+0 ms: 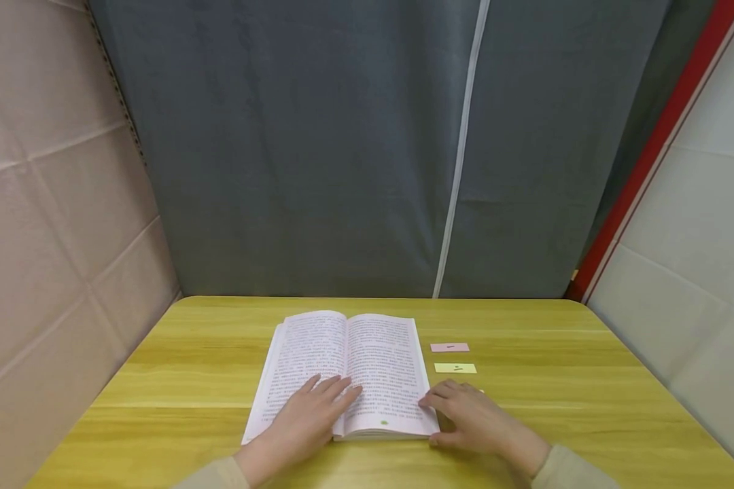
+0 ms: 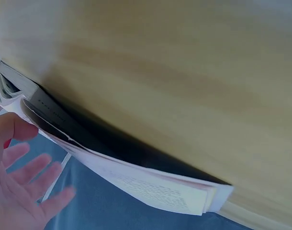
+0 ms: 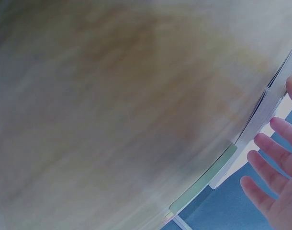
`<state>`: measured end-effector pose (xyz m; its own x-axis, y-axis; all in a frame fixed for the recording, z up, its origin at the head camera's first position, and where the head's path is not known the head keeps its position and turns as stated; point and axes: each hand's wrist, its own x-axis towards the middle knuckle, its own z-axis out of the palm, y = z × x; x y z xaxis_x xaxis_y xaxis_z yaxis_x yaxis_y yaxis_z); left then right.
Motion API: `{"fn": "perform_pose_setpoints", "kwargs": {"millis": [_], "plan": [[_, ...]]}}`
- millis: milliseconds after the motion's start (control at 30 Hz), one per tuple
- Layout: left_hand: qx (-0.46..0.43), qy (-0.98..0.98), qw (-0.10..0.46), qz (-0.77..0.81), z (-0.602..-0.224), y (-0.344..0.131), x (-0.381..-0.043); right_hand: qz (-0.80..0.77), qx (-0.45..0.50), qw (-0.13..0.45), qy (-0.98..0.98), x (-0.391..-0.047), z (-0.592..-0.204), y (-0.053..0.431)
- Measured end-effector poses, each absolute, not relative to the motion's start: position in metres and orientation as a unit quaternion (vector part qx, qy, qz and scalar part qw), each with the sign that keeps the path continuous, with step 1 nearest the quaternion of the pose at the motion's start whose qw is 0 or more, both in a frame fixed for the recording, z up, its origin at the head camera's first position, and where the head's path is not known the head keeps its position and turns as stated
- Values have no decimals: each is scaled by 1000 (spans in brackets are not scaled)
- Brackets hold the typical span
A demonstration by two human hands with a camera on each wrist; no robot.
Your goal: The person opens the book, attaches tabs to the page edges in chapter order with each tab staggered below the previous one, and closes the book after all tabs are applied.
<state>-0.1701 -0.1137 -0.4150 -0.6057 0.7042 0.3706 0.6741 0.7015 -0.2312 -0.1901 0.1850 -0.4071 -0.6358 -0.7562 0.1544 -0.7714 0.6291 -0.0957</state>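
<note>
A book (image 1: 382, 367) lies spread on the table, its pages covered in printed text. My left hand (image 1: 314, 412) rests over the lower part of the left page, its fingertips reaching across the gutter. In the left wrist view, the left fingers (image 2: 38, 172) are spread beside the raised lower edge of the pages. At the book's lower right corner is my right hand (image 1: 467, 415), fingertips on the right page's outer margin and thumb near the corner. The right wrist view has its fingers (image 3: 275, 153) extended and separated beside the page block.
Right of the book lie a pink paper strip (image 1: 449, 347) and a yellow paper strip (image 1: 455, 368), each with a dark mark. A green strip (image 3: 203, 177) shows near the book in the right wrist view. A grey curtain (image 1: 318, 149) hangs behind the wooden table (image 1: 544, 367).
</note>
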Motion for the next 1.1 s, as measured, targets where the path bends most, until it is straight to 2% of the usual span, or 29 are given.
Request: {"fn": "perform_pose_setpoints", "kwargs": {"millis": [167, 533, 800, 1100], "plan": [[-387, -901, 193, -18, -416, -110, -169, 77, 424, 50, -901, -190, -407, 185], [-345, -927, 145, -29, -412, -104, -166, 77, 427, 57, -899, -191, -409, 185], [-343, -923, 176, -17, -412, -99, -167, 77, 430, 63, -897, -191, -409, 186], [-342, -923, 172, -27, -410, -101, -167, 76, 429, 63, -898, -191, -410, 186]]}}
